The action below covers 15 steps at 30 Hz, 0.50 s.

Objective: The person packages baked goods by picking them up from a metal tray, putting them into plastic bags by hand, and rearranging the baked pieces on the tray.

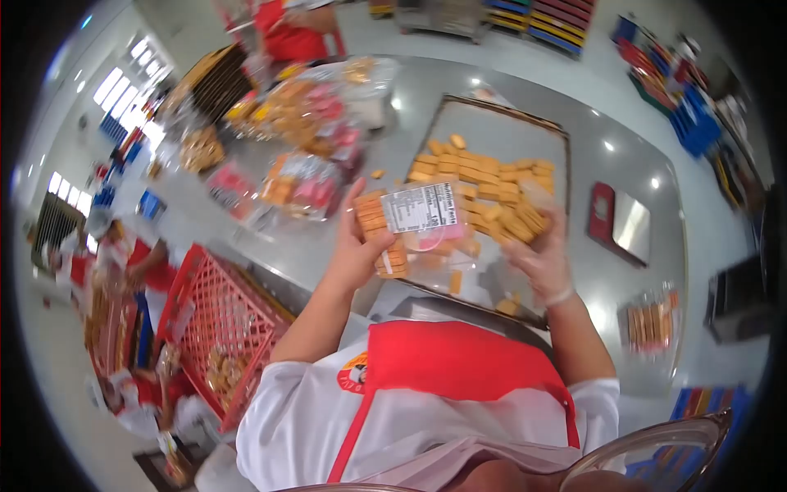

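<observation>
My left hand [351, 252] is wrapped round the side of a clear plastic bag [447, 261] of biscuits. A nutrition label [418, 207] faces up on the bag, and a stack of oblong biscuits [373, 215] shows inside beside my thumb. Over the tray, my right hand [548, 261] wears a clear glove and has its fingers closed round a row of golden biscuits [523, 224]. Beneath both hands lies a metal baking tray [500, 123] with rows of the same biscuits [479, 170] on it.
Filled bags [307, 180] are heaped on the left of the steel table [393, 156]. A red-handled scraper [615, 221] and a packed bag [652, 322] lie at right. A red crate [221, 320] stands lower left. Several co-workers in red aprons are nearby, one [295, 33] across the table.
</observation>
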Tool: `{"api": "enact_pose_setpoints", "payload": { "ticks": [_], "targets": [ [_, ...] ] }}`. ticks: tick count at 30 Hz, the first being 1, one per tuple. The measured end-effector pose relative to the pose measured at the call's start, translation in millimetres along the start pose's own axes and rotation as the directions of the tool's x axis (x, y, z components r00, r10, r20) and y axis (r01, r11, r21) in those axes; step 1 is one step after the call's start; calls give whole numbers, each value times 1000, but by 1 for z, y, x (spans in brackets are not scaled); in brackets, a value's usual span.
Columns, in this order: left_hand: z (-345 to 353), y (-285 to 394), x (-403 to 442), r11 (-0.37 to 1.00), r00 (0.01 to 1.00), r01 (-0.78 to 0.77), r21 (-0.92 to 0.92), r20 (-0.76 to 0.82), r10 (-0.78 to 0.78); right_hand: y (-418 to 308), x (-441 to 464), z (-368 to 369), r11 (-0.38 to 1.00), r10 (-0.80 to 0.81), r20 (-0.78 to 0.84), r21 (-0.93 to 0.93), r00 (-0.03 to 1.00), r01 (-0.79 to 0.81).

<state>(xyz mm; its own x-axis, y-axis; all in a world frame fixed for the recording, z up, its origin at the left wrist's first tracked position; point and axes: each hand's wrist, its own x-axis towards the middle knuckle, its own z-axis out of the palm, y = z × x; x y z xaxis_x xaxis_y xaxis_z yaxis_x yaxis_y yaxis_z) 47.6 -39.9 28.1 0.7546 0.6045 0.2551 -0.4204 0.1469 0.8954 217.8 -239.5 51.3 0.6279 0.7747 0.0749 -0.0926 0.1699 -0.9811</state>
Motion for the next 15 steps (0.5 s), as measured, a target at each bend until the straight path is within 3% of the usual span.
{"api": "enact_pose_setpoints", "payload": {
  "ticks": [3, 5, 7, 8, 11, 14, 15],
  "targets": [
    [19, 1, 2, 982, 995, -94, 166, 47, 88, 4, 6, 11, 974, -206, 109, 115, 972, 193],
    [26, 4, 0, 959, 994, -112, 259, 17, 111, -2, 6, 17, 963, -253, 185, 140, 950, 229],
    [22, 3, 1, 909, 984, -139, 393, -44, 170, -2, 1, 13, 987, -158, 197, 60, 968, 149],
    [19, 3, 2, 938, 990, -94, 334, -68, 124, -2, 0, 12, 994, -106, 208, 21, 972, 104],
    [15, 4, 4, 905, 979, -203, 374, 69, 191, -12, -2, 6, 995, 71, 288, 46, 955, -88],
    [12, 7, -1, 994, 981, -73, 84, 185, 57, -32, -7, 7, 941, 229, 337, 165, 913, -297],
    [10, 6, -2, 994, 982, -81, 70, 178, 68, -25, -6, 8, 962, 140, 336, 178, 931, -208]
  ]
}}
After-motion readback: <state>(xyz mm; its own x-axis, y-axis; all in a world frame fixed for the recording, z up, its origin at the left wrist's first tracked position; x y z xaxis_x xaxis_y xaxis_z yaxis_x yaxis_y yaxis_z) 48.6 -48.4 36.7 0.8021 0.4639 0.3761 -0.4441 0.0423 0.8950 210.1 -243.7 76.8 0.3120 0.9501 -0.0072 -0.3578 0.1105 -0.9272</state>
